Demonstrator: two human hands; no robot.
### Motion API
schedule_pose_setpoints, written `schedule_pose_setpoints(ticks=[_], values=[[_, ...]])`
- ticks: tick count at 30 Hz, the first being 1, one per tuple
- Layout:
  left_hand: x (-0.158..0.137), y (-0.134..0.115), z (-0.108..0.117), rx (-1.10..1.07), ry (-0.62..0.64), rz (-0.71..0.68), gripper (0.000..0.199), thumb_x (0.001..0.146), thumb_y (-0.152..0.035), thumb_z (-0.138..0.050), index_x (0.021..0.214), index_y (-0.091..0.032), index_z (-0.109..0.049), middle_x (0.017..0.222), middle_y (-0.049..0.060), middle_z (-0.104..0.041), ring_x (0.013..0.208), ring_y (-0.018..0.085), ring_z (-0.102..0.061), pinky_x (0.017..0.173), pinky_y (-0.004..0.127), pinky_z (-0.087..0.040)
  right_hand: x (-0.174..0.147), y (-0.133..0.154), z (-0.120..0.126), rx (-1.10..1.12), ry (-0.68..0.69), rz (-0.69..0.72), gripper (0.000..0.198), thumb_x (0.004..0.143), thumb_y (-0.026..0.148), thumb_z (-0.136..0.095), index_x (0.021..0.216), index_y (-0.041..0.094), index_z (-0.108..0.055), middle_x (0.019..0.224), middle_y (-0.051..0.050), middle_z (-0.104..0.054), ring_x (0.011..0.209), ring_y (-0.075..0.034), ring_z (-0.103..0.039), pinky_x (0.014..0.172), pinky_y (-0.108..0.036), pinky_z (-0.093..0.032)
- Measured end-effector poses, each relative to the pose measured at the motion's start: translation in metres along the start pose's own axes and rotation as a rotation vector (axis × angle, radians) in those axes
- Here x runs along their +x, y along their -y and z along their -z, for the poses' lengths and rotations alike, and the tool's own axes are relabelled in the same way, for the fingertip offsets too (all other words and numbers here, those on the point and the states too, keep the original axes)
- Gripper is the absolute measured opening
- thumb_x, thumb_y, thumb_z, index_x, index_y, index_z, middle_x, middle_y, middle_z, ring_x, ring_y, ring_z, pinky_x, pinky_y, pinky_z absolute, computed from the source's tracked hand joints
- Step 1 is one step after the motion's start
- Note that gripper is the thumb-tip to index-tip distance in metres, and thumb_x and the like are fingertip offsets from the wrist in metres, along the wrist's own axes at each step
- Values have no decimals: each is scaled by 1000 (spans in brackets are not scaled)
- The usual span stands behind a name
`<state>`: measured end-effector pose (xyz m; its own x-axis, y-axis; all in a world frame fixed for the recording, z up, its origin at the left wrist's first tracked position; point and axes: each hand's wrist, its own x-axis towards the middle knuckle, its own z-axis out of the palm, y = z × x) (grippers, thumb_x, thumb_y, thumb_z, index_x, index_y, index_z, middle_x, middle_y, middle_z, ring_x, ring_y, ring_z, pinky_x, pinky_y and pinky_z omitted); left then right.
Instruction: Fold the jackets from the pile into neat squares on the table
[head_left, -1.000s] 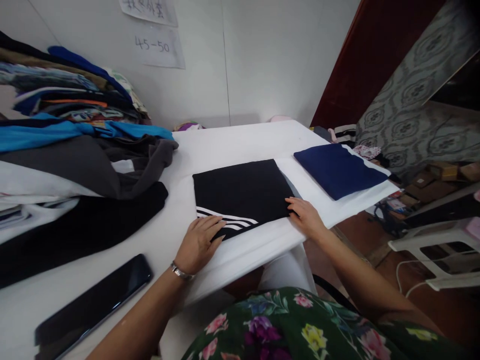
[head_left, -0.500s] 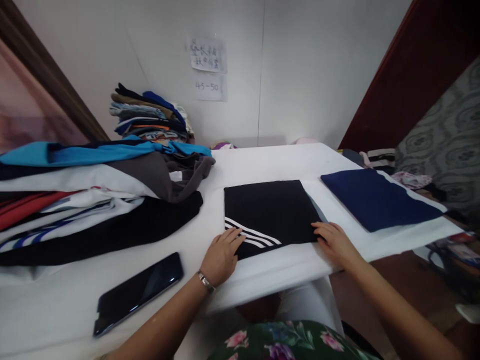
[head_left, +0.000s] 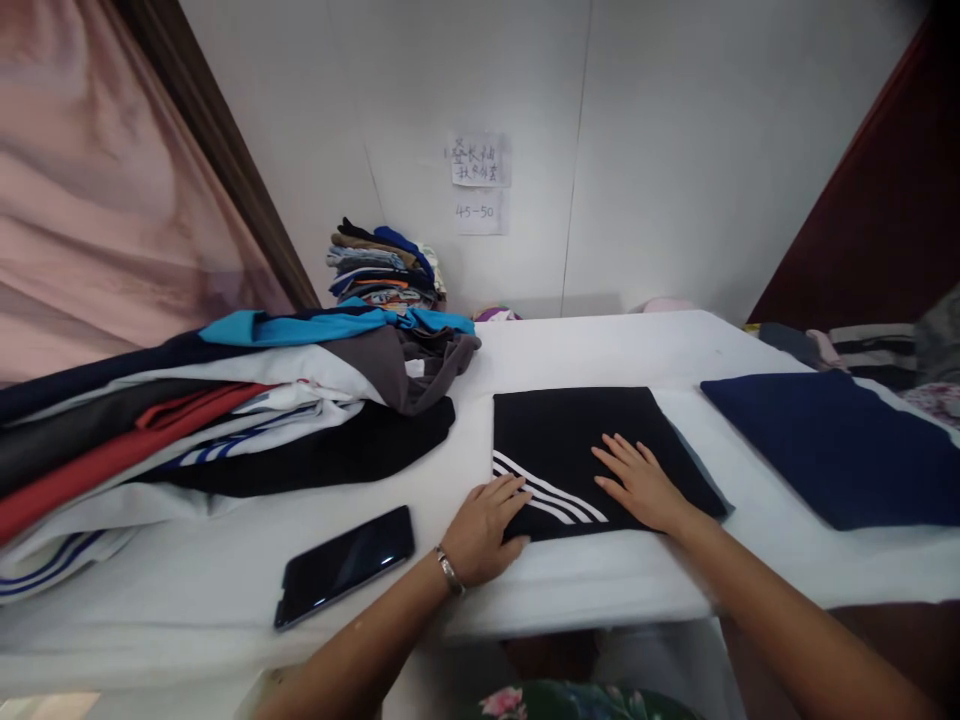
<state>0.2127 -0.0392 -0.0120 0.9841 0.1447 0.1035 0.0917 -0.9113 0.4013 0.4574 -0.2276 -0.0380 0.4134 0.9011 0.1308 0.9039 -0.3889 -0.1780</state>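
A black garment [head_left: 570, 430] with three white diagonal stripes lies folded into a rough rectangle in front of me. A grey-blue layer shows along its right edge. My left hand [head_left: 486, 525] rests on its near left corner, fingers extended over the stripes. Spread fingers of my right hand [head_left: 637, 482] lie flat on the garment's right half. Neither hand grips the cloth. To the right sits a folded navy garment [head_left: 817, 440], apart from the black one.
A phone [head_left: 345, 565] lies left of my left arm. Loose garments [head_left: 300, 440] are piled along the left of the white table [head_left: 600, 350]. Behind them rises a folded clothes stack [head_left: 386, 265]. Paper notes [head_left: 480, 180] hang on the wall.
My right hand has moved from the black garment's near right corner onto its top and spread flat. My left hand stays by the stripes. The camera view has turned left.
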Motion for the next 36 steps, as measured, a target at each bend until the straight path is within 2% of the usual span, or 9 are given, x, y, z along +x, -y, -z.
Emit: schedule_pose_setpoints(ticks=[2,4,8,12,16,22,26,33,36], values=[[7,3,14,-114,66,8,57,75,-47,-65,126,-23,-58,141,9,-50,131,28,-43,108,45,-36,-2,-3,-6,-27,-3,-2,56,94,55,-31,141,26,-44,152,-7,-31,142,-25,-22,114,-52,-19],[24,8,31,-222,59,86,53,78,-55,-59,120,-24,-62,134,7,-57,122,25,-53,104,38,-41,-4,-4,-8,-39,-5,-6,57,94,56,-29,141,26,-43,153,-7,-30,142,-25,-21,114,-51,-19],[84,29,54,-252,-143,464,46,83,-51,-55,117,-21,-64,124,7,-64,112,24,-59,98,32,-42,-5,-1,-7,-42,-5,-12,58,94,56,-29,142,25,-42,153,-7,-30,142,-25,-21,114,-50,-19],[146,59,51,-267,-205,695,48,88,-45,-51,115,-7,-61,121,21,-61,113,30,-57,93,39,-44,-4,0,-6,-44,-3,-17,57,94,55,-31,141,25,-43,152,-7,-31,142,-24,-22,114,-50,-19],[181,79,33,-314,-263,846,40,87,-41,-57,117,-14,-57,118,10,-59,105,23,-59,88,43,-50,-4,2,-4,-40,-6,-17,56,95,53,-31,141,24,-43,152,-8,-31,142,-24,-23,114,-49,-20],[197,85,18,-318,-364,832,37,81,-27,-62,118,-19,-59,119,8,-64,108,20,-61,87,28,-47,-2,4,0,-26,-6,-11,54,95,51,-32,141,24,-43,153,-8,-31,142,-24,-22,114,-49,-17],[190,85,11,-243,-383,811,42,76,-21,-61,118,-22,-60,127,9,-60,117,24,-56,94,31,-43,-2,5,0,-2,5,-24,55,95,51,-33,142,25,-41,153,-7,-30,143,-24,-20,115,-48,-16],[182,84,6,-170,-409,780,47,86,-38,-49,127,-16,-52,134,15,-53,122,28,-51,101,37,-39,8,6,20,131,138,-90,59,92,55,-36,143,25,-40,154,-8,-26,144,-25,-17,114,-49,-13],[182,81,6,-155,-419,775,50,89,-46,-40,127,-15,-52,134,16,-53,121,29,-51,101,40,-39,39,3,37,142,67,-158,60,92,54,-35,144,24,-38,155,-9,-24,144,-25,-14,114,-49,-13]])
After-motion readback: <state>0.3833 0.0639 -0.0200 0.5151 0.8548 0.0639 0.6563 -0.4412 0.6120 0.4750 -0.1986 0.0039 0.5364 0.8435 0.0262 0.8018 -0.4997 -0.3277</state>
